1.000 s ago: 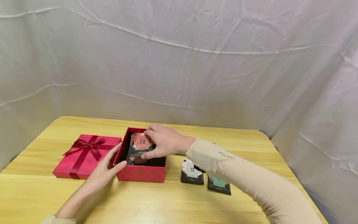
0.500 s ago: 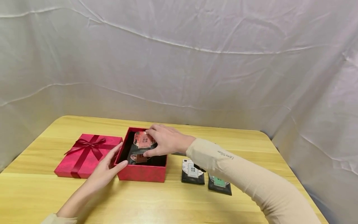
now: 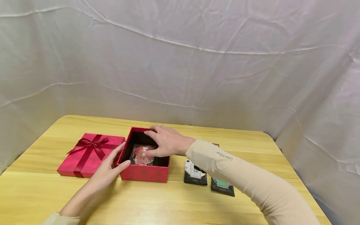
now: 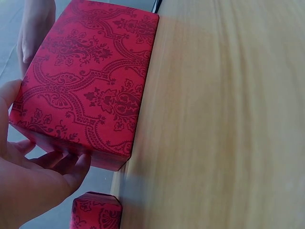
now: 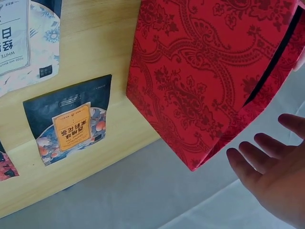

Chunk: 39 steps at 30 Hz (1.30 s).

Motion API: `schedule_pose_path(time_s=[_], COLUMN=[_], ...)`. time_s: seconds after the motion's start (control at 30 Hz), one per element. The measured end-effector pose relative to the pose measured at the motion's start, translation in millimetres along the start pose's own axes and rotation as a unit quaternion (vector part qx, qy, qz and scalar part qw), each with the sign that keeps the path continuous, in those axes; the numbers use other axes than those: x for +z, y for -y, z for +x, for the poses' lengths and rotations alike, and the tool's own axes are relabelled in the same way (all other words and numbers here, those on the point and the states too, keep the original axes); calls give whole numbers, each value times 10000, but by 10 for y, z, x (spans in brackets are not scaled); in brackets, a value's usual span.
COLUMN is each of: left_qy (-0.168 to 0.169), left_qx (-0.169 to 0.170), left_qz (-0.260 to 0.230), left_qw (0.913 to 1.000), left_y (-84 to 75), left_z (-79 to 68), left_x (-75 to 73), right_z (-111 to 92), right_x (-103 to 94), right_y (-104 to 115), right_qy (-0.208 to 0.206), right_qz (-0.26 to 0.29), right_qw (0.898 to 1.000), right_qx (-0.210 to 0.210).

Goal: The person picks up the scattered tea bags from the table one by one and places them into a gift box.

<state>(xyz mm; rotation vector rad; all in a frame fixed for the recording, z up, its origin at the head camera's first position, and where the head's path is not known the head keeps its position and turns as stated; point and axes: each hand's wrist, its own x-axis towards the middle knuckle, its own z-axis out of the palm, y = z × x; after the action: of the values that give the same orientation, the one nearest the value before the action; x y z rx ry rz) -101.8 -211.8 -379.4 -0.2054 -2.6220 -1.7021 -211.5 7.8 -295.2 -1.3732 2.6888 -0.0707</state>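
The red pouch (image 3: 141, 160) lies face up in the box (image 3: 144, 173), toward its 7 o'clock quarter, reading the head view with 12 o'clock away from the person. Whether other pouches lie beneath it cannot be told.

The left hand (image 3: 106, 171) sits at the box's 8 o'clock corner, thumb and fingers spread along adjoining walls, presumably to steady the box. The right hand (image 3: 168, 143) is over the 2 o'clock rim, fingers apart and grasping nothing; its thumb overlaps the pouch in view, contact uncertain. This position appears to give access to the interior from above.

The lid (image 3: 91, 155) lies bow side up at 9 o'clock, evidently so that the box top is free. The white pouch (image 3: 194, 173) and green pouch (image 3: 222, 186) lie at 4 o'clock on the table (image 3: 168, 206), labels up, seemingly for easy reading and pickup.

The right wrist view shows an orange pouch (image 5: 74, 119), which the sleeve (image 3: 242, 175) hides from the head view, and the corner of a pink pouch (image 5: 6, 164). The left wrist view shows the left fingertips touching the outer wall, out of sight from above; neither wrist view shows the box interior.
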Motion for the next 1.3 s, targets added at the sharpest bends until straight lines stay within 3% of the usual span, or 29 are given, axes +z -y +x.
schedule_pose_path(time_s=[0.43, 0.63, 1.03, 1.3], left_qy=[-63, -58, -53, -71], left_qx=[-93, -98, -140, -58], left_qz=[232, 303, 219, 212], left_qw=[9997, 9995, 9996, 9997], left_y=[-18, 5, 6, 11], left_z=[-12, -16, -23, -37], left_x=[-23, -23, -40, -34], right_z=[-65, -206, -685, -1034], right_x=[-87, -73, 136, 458], right_y=[-231, -526, -971, -1097], right_qy=[58, 37, -360, -758], right_qz=[260, 476, 1420, 1939], right_qw=[9995, 9968, 9836, 9711], right_qx=[158, 645, 1054, 1164])
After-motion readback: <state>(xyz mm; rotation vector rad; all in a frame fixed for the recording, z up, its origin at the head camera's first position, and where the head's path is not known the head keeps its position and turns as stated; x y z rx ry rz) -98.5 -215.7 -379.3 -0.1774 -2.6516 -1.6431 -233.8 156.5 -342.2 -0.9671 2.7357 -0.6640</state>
